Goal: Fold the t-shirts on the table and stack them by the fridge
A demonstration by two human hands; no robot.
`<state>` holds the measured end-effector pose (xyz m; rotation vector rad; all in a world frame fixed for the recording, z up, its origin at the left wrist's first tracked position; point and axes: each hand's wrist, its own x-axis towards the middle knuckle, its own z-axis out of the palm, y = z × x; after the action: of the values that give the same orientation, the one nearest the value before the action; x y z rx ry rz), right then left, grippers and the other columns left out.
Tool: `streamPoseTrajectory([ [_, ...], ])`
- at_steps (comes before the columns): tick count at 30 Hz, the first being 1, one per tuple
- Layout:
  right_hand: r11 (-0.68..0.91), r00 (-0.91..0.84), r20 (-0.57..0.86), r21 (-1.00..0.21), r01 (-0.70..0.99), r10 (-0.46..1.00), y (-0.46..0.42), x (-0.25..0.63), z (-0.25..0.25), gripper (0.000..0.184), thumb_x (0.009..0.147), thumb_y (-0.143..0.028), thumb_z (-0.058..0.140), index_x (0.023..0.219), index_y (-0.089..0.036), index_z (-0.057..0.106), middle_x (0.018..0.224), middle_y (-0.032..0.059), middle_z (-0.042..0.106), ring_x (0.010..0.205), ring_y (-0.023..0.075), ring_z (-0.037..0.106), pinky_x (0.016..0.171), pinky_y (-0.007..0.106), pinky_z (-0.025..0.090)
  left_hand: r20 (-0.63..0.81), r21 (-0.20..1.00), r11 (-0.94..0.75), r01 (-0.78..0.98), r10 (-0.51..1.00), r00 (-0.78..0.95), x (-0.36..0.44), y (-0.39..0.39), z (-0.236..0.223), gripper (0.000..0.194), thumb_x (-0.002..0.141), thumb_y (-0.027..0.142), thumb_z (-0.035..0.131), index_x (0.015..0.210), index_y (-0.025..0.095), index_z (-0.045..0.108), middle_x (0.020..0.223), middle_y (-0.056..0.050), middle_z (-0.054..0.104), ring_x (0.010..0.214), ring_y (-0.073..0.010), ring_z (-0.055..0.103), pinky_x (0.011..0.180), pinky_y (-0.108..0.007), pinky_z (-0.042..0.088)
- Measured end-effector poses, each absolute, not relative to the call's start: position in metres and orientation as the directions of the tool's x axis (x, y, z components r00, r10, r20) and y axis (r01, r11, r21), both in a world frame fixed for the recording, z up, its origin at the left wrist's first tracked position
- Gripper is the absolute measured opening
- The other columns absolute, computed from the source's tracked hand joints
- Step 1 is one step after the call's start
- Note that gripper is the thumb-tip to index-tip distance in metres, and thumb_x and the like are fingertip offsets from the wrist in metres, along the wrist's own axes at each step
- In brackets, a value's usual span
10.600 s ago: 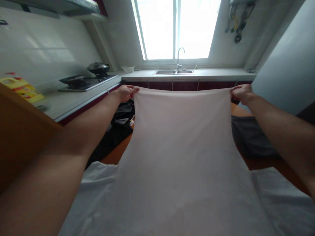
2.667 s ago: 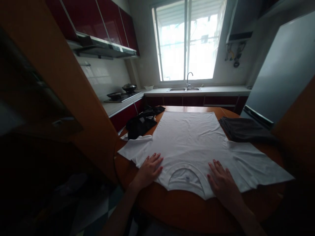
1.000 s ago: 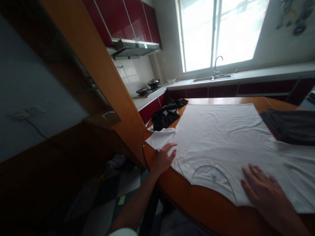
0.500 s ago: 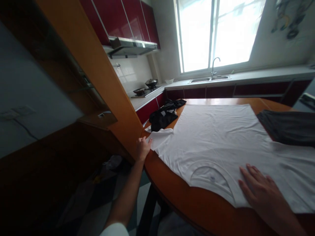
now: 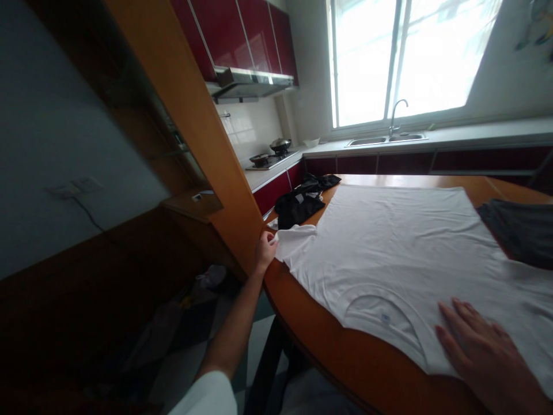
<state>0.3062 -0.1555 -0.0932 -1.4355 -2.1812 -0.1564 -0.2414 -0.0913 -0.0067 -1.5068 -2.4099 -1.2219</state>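
Note:
A white T-shirt (image 5: 389,242) lies spread over the wooden table (image 5: 319,331), its neckline toward me and its hem toward the window. My left hand (image 5: 266,251) is closed on the edge of the sleeve at the left, by the table's rim. Flat on the shirt, right of the neckline, rests my right hand (image 5: 484,346) with its fingers apart. Inside the collar a small printed mark shows. The far end of the right sleeve runs out of view.
Bunched black clothing (image 5: 298,207) lies at the table's left edge, and a folded dark grey garment (image 5: 521,227) at the right. An orange wooden post (image 5: 203,132) stands close by my left hand. Beyond are a stove with pans (image 5: 280,146) and a sink (image 5: 386,140).
The view has turned a little left, so everything sits farther right. My left fingers have closed more tightly on the sleeve edge. My right hand stays flat on the shirt.

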Motion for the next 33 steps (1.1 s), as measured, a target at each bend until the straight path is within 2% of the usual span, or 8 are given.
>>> streamPoseTrajectory([
  [7,0.365,-0.284,0.435,-0.116,0.924,0.855,-0.157,0.3,-0.083,0.053,0.098,-0.043,0.031,0.132,-0.016,0.061,0.145,0.0192,0.057,0.138,0.0351,0.05,0.11,0.058,0.04,0.61,0.654,-0.15,0.742,0.685,-0.399,-0.201,-0.071,0.045,0.019,0.083,0.022,0.062,0.102,0.019,0.061,0.098,-0.005,0.068,0.088,-0.0189,0.068,0.081,-0.028,0.055],
  [11,0.354,-0.284,0.412,-0.103,0.93,0.866,-0.158,0.299,-0.078,0.052,0.099,-0.041,0.033,0.133,-0.014,0.062,0.147,0.0194,0.055,0.139,0.0352,0.048,0.11,0.058,0.04,0.676,0.58,-0.331,0.745,0.705,-0.213,-0.143,-0.068,0.073,0.021,0.083,0.019,0.062,0.103,0.019,0.065,0.097,-0.003,0.069,0.085,-0.0173,0.066,0.079,-0.027,0.054],
  [14,0.362,-0.29,0.412,-0.108,0.926,0.864,-0.159,0.3,-0.077,0.051,0.1,-0.041,0.035,0.133,-0.014,0.062,0.147,0.0185,0.054,0.14,0.0344,0.047,0.111,0.056,0.039,0.603,0.557,-0.452,0.697,0.797,0.035,-0.101,-0.074,0.076,0.021,0.085,0.019,0.062,0.106,0.019,0.068,0.097,-0.003,0.071,0.082,-0.0155,0.066,0.076,-0.026,0.053],
  [18,0.366,-0.292,0.416,-0.109,0.924,0.861,-0.159,0.299,-0.077,0.051,0.1,-0.042,0.035,0.134,-0.014,0.061,0.147,0.0185,0.054,0.141,0.0336,0.046,0.111,0.055,0.039,0.33,0.659,-0.516,0.547,0.852,0.406,-0.083,-0.069,0.064,0.026,0.089,0.033,0.068,0.111,0.02,0.071,0.102,-0.006,0.075,0.081,-0.0159,0.069,0.068,-0.024,0.054],
  [21,0.359,-0.29,0.409,-0.102,0.928,0.865,-0.16,0.297,-0.074,0.05,0.1,-0.04,0.035,0.134,-0.014,0.061,0.148,0.0185,0.054,0.141,0.0332,0.046,0.112,0.055,0.038,0.382,0.672,-0.43,0.603,0.899,0.216,-0.105,-0.041,0.06,0.024,0.094,0.035,0.061,0.104,0.018,0.074,0.099,-0.007,0.076,0.083,-0.0179,0.071,0.071,-0.025,0.055],
  [24,0.347,-0.28,0.401,-0.105,0.932,0.872,-0.161,0.296,-0.071,0.049,0.1,-0.039,0.035,0.134,-0.014,0.061,0.148,0.0189,0.054,0.142,0.0337,0.045,0.112,0.056,0.038,0.44,0.615,-0.311,0.724,0.898,0.012,-0.138,-0.001,0.056,0.019,0.091,0.025,0.06,0.1,0.016,0.074,0.095,-0.007,0.076,0.08,-0.0184,0.07,0.073,-0.027,0.055],
  [29,0.345,-0.255,0.414,-0.157,0.925,0.874,-0.16,0.295,-0.068,0.048,0.1,-0.039,0.035,0.132,-0.013,0.061,0.144,0.0215,0.056,0.138,0.0366,0.049,0.109,0.06,0.042,0.298,0.501,-0.304,0.81,0.94,0.168,-0.161,0.04,0.032,0.03,0.078,0.009,0.061,0.102,0.016,0.077,0.1,-0.008,0.076,0.083,-0.0187,0.071,0.078,-0.027,0.057],
  [33,0.42,-0.262,0.471,-0.267,0.867,0.842,-0.164,0.287,-0.04,0.046,0.1,-0.04,0.04,0.13,-0.015,0.063,0.144,0.0207,0.057,0.138,0.0363,0.05,0.108,0.056,0.045,0.33,0.487,-0.328,0.809,0.927,0.177,-0.155,0.051,0.007,0.03,0.077,0.013,0.064,0.104,0.018,0.078,0.106,-0.008,0.073,0.089,-0.0192,0.07,0.086,-0.03,0.057],
])
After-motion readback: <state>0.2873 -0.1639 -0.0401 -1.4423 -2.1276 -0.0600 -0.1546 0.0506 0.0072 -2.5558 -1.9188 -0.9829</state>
